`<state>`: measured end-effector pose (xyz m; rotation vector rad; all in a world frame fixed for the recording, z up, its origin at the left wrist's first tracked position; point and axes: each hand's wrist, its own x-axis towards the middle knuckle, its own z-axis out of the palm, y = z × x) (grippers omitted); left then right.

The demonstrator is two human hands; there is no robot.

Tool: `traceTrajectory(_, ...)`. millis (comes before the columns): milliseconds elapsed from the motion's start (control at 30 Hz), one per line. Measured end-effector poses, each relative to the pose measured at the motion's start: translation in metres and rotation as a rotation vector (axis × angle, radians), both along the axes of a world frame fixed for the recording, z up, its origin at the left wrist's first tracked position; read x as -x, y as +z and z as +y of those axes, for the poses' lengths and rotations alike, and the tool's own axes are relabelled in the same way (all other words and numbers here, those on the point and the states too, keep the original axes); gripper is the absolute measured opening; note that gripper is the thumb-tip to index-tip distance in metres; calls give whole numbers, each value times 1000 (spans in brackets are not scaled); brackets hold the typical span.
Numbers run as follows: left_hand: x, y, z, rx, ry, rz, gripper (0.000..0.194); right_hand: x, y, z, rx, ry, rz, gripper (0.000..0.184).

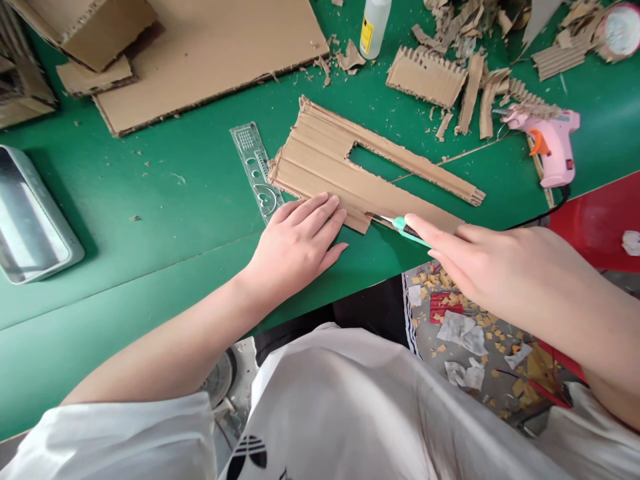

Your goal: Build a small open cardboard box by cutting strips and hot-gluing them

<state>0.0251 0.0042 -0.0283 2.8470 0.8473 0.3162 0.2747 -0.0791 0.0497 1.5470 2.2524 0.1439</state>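
A flat piece of cardboard point(320, 157) with a long slot cut into it lies near the table's front edge. On its lower left part my left hand point(303, 237) rests with fingers stretched out, pressing on the sheet. My right hand point(465, 257) grips a mint-green utility knife point(407, 230), its blade tip touching the cardboard's near edge at a notch. Partly under the cardboard's left end is a clear plastic ruler point(255, 167) with cut-out shapes. The cardboard's right end is partly hidden behind my right hand.
A pink glue gun point(547, 143) lies to the right, near cardboard scraps point(427, 75). A bottle point(375, 27) stands at the back. Behind on the left is a large cardboard sheet point(225, 50); a white-rimmed tray-like object point(37, 213) sits far left. Litter point(463, 333) covers the floor.
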Motion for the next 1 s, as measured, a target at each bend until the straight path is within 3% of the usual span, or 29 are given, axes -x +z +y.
traceTrajectory(400, 0, 0, 0, -5, -2, 0, 39, -9, -1, -3, 66, -18, 45, 73)
traceTrajectory(800, 0, 1, 0, -54, -7, 24, 39, -4, -1, -2, 60, -34, 41, 65)
traceTrajectory(1000, 0, 1, 0, -79, -6, 17, 38, -2, 8, -5, 121, -13, -17, 64)
